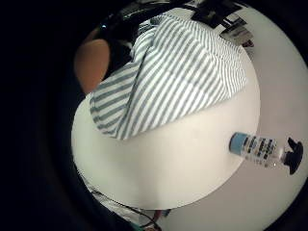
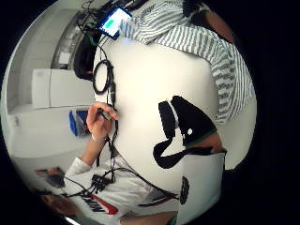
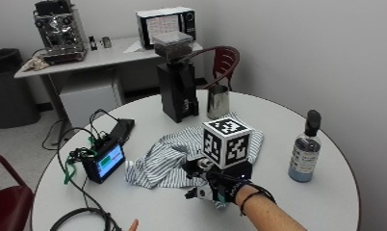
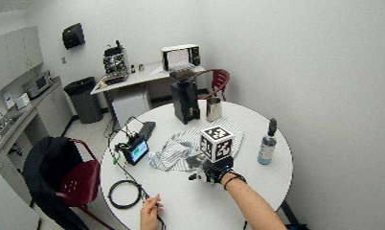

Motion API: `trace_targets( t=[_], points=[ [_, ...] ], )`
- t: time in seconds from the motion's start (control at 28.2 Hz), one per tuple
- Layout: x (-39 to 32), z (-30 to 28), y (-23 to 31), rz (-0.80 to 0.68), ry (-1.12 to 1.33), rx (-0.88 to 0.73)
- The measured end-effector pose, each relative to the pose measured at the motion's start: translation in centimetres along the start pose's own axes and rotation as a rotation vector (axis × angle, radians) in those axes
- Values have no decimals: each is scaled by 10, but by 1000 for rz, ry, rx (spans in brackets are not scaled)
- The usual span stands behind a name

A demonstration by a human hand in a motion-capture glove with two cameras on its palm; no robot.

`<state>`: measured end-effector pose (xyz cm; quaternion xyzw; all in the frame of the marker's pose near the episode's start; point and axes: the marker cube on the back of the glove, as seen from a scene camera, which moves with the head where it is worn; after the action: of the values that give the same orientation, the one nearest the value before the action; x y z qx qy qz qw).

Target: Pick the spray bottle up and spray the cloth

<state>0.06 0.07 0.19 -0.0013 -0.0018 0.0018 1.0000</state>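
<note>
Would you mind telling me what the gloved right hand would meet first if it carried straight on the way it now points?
Most likely the striped cloth: the right hand reaches from the table's near edge toward it, at or just over its near edge. The spray bottle stands off to the side, outside that line. Height above the cloth is unclear.

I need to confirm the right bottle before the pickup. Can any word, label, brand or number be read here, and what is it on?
No text can be read.
Spray bottle: label with dark print, too blurred to read.
Small screen: green display, nothing readable.
Box on the side table: pale grid front, too small to read.
Sleeve: red and black mark, not readable.
</note>
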Motion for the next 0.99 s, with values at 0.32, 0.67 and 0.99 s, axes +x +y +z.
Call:
trace_targets(
  t=[0.32, 0.67, 0.99],
  points=[
    [5, 7, 4, 14, -4, -5],
    [7, -6, -1, 7, 0, 12],
    [-18, -25, -13, -35, -24, 55]
  ],
)
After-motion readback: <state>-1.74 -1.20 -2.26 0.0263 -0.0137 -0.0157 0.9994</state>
